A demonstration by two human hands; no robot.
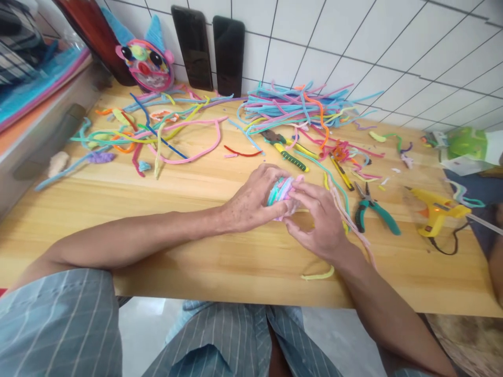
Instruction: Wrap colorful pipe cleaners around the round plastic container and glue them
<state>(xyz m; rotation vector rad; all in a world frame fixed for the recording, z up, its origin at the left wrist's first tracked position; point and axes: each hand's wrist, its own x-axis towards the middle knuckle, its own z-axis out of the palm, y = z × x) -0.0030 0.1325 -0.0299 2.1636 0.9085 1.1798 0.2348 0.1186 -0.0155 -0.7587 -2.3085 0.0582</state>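
Between my hands is a small ball of wound pipe cleaners (280,191), striped in turquoise, pink and lilac. My left hand (257,199) wraps round it from the left, thumb along its near side. The fingertips of my right hand (320,217) press on the ball's right side. Part of the ball is hidden behind my fingers. Long pale pink and yellow pipe cleaners (348,220) lie beside and under my right hand. Just beyond the ball rest green and yellow pliers (291,157).
A heap of pipe cleaners (283,107) lies at the back, with loose ones (188,154) on the left. Teal pliers (369,207), a yellow cutter (341,173) and a yellow glue gun (440,204) lie right. Two phones (228,57) and a fuzzy figure (149,65) stand against the wall.
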